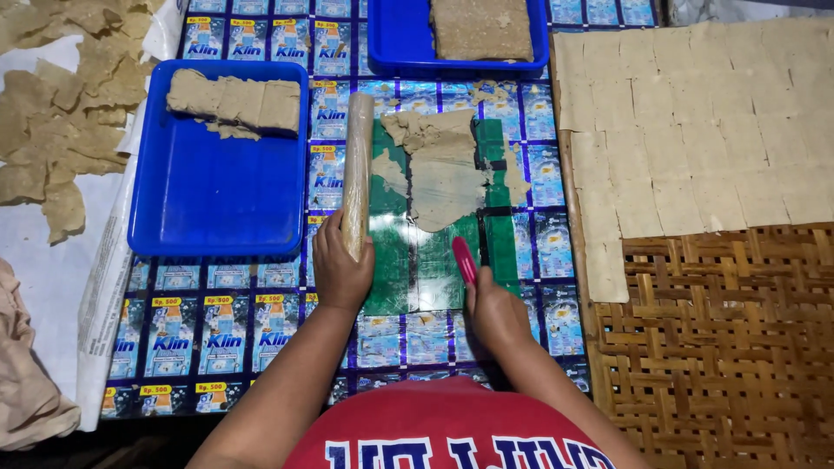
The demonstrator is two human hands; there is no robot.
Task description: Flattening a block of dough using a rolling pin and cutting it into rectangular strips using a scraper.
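My left hand (pixel 340 271) grips the near end of a long plastic-wrapped rolling pin (pixel 357 169), which lies lengthwise along the left edge of a green sheet (pixel 401 260). On that sheet lies a flattened, ragged patch of beige dough (pixel 443 174). My right hand (pixel 495 314) is closed around a tool with a red handle (pixel 464 259) that points toward the dough, its tip just short of it.
A blue tray (pixel 217 204) at the left holds a slab of dough at its far end. Another blue tray (pixel 395 39) with a dough block sits at the top. Cut dough squares (pixel 686 122) cover a woven mat (pixel 721 347) at the right. Dough scraps (pixel 61 104) lie far left.
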